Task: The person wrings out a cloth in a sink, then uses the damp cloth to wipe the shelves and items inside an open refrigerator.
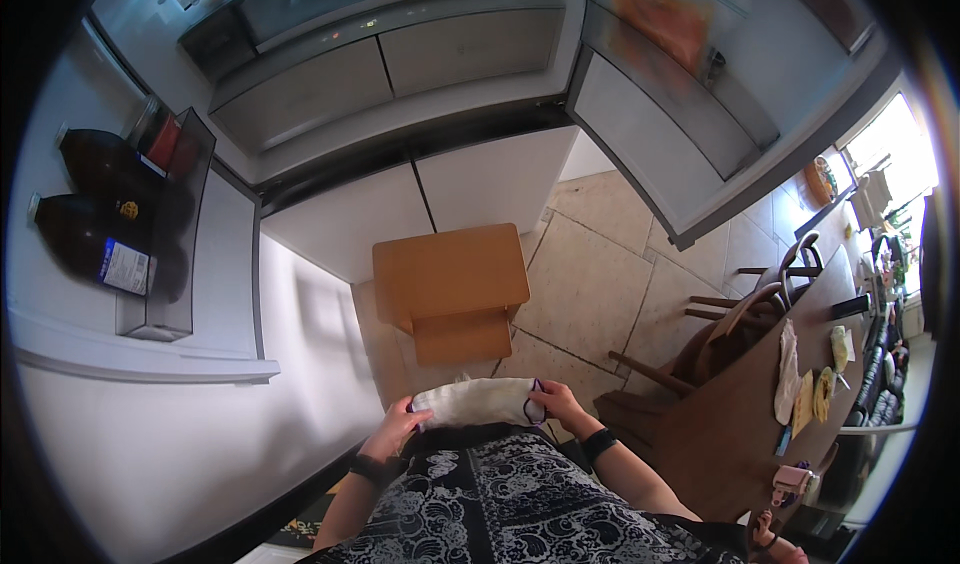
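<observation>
A folded white cloth (480,402) with dark purple edging is stretched between my two hands, just in front of my patterned black clothing. My left hand (395,427) pinches its left end, thumb on top. At the other end, my right hand (561,406) grips the purple-edged corner. Beyond the cloth, a brown step stool (450,271) stands on the tiled floor, its lower step (463,337) towards me. Behind the stool is a refrigerator with both upper doors swung wide and two closed white lower fronts (352,219).
Large dark bottles (82,226) fill the left door's bin (157,324). The right door (652,136) holds an orange package (664,28). To the right are wooden chairs (739,324) and a table (705,444) bearing cloths (787,373). Another person's hand (763,526) shows at lower right.
</observation>
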The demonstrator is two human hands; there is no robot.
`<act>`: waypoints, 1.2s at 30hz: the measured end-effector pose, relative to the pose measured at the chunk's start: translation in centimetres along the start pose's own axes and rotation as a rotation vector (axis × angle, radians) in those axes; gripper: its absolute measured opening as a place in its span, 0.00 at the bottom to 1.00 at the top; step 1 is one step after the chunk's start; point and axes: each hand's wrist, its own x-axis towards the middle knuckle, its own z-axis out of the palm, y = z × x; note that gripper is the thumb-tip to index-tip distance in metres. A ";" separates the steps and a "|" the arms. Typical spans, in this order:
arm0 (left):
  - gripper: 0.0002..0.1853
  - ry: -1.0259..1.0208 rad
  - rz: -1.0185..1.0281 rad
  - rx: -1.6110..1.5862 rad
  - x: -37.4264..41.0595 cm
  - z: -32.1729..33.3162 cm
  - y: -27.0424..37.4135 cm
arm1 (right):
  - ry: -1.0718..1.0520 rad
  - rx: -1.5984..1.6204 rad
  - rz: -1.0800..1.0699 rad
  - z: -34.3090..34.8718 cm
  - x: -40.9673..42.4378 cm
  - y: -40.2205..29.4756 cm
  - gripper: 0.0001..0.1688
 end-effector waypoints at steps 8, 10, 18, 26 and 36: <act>0.19 -0.057 0.088 0.016 5.1 -4.2 0.1 | 0.078 0.188 0.027 3.5 -1.0 -3.8 0.15; 0.20 -0.059 0.056 0.000 4.8 -4.3 1.0 | 0.086 0.164 0.014 3.9 -0.9 -3.6 0.14; 0.18 -0.069 0.083 -0.030 4.4 -6.0 2.7 | 0.089 0.090 -0.031 4.3 0.4 -6.5 0.14; 0.18 -0.049 0.084 -0.010 5.2 -6.5 2.4 | 0.091 -0.031 -0.056 4.3 1.1 -7.2 0.14; 0.18 -0.116 0.000 0.021 5.6 -5.9 1.6 | 0.110 -0.079 -0.084 4.6 1.9 -2.1 0.14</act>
